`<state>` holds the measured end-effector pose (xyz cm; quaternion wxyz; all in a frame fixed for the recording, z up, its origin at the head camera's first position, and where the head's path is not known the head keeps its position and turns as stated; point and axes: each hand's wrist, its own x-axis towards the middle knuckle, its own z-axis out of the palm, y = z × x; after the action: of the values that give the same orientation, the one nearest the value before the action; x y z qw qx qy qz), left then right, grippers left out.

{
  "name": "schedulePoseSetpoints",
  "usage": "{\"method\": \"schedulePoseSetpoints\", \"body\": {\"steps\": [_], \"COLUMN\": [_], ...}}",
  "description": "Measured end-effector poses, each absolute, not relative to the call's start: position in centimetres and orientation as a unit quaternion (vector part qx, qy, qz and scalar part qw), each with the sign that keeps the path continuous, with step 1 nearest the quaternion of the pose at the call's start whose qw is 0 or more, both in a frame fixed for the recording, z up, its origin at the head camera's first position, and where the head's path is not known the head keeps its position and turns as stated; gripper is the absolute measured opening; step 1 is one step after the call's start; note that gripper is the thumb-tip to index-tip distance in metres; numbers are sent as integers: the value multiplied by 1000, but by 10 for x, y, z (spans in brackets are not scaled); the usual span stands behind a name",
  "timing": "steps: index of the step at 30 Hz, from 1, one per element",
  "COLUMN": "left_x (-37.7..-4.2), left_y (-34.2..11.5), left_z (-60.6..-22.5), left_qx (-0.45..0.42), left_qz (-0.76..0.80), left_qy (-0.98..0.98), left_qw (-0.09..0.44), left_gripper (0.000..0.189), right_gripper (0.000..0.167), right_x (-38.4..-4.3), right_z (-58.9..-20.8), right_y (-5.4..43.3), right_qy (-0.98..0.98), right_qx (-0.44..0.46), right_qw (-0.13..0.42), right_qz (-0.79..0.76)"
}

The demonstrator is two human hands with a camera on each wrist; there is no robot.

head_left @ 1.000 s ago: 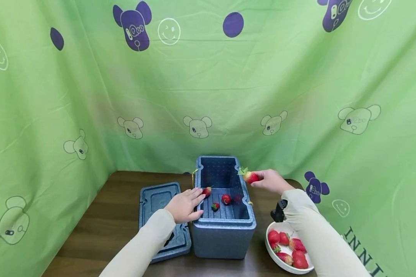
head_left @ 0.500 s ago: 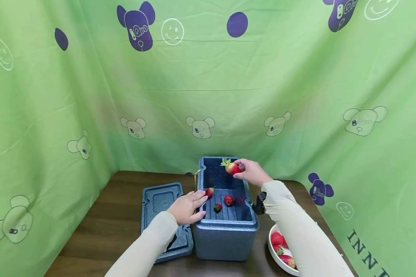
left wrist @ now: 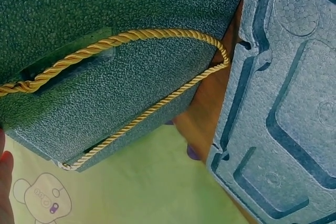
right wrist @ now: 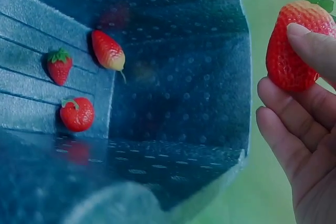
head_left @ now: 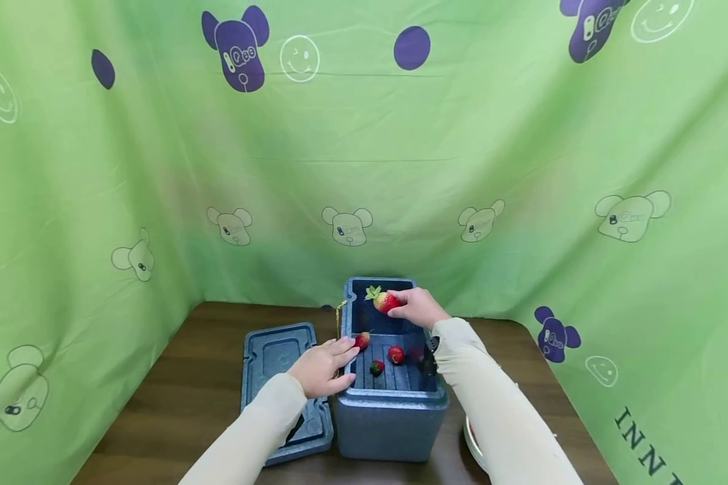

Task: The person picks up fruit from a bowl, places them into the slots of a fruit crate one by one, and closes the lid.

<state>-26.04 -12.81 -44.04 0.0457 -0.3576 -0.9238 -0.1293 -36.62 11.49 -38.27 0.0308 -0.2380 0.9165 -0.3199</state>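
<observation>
My right hand (head_left: pixel 420 308) pinches a large strawberry (right wrist: pixel 298 45) between thumb and fingers, its green leaves pointing away from the palm. In the head view it hovers above the far part of a blue foam box (head_left: pixel 391 428). My left hand (head_left: pixel 321 368) rests on the box's left rim, fingers fairly straight. Inside, on the ridged floor, lie a strawberry with a pale tip (right wrist: pixel 108 51), a small leafy strawberry (right wrist: pixel 60 67) and a rounder strawberry (right wrist: pixel 77 114). Only a sliver of the left hand's fingers (left wrist: pixel 5 187) appears in the left wrist view.
Left of the box lies its blue foam lid (head_left: pixel 279 350), flat on the brown wooden table (head_left: pixel 158 411). A gold rope handle (left wrist: pixel 157 34) hangs on the box's side. A white bowl (head_left: pixel 474 448) stands at right, mostly hidden by the right sleeve. Green printed cloth hangs behind.
My right hand has carried the strawberry leftward, from beside the box's right rim to over its far end. The right sleeve now covers most of the bowl. The left hand stays on the rim.
</observation>
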Motion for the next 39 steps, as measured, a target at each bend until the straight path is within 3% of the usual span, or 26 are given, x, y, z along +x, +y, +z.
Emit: {"method": "schedulePoseSetpoints", "body": {"steps": [19,39], "left_x": [-258,-258], "left_y": [-128,-131], "left_z": [-446,-443], "left_qx": [-352,-349], "left_qz": [-137,-141], "left_qy": [-925,-925], "left_qw": [44,46], "left_gripper": [54,54], "right_gripper": [44,40], "right_x": [-359,-352], "right_z": [-425,-426], "right_y": [108,99], "right_qy": [906,930], "right_qx": [-220,-214], "right_qw": [70,36], "right_qz": [-355,-298]}}
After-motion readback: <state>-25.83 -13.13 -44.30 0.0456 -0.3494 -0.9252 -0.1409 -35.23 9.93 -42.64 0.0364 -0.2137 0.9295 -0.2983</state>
